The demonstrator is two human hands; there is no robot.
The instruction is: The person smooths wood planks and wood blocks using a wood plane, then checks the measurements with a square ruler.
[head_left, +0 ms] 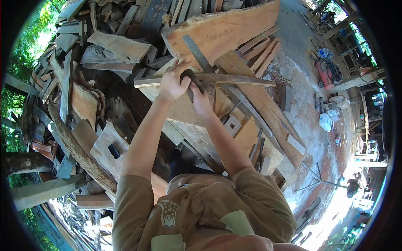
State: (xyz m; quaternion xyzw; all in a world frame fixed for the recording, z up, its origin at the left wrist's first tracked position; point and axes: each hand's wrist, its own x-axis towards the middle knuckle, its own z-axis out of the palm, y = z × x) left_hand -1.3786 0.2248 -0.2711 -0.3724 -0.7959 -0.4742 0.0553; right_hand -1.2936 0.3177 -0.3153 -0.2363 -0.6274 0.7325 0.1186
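A dark, block-like tool (194, 82) lies tilted across a long, narrow wooden strip (238, 79). My right hand (199, 98) is closed round its near side, fingers hidden under and behind it. My left hand (171, 85) reaches over the strip just to the left, fingers stretched out and apart, its thumb right at the tool's edge. The strip sits crosswise on a pale wooden work surface (184, 109). Close to my right forearm are a pale block with a hole (231, 125) and a chisel-like tool (234, 108).
A large live-edge slab (226, 33) leans beyond my hands. Stacked offcuts (117, 46) fill the left, where a small black object (113, 151) rests on a board. Long planks (268, 108) lie at right. A red machine (324, 73) stands on the concrete floor (297, 62).
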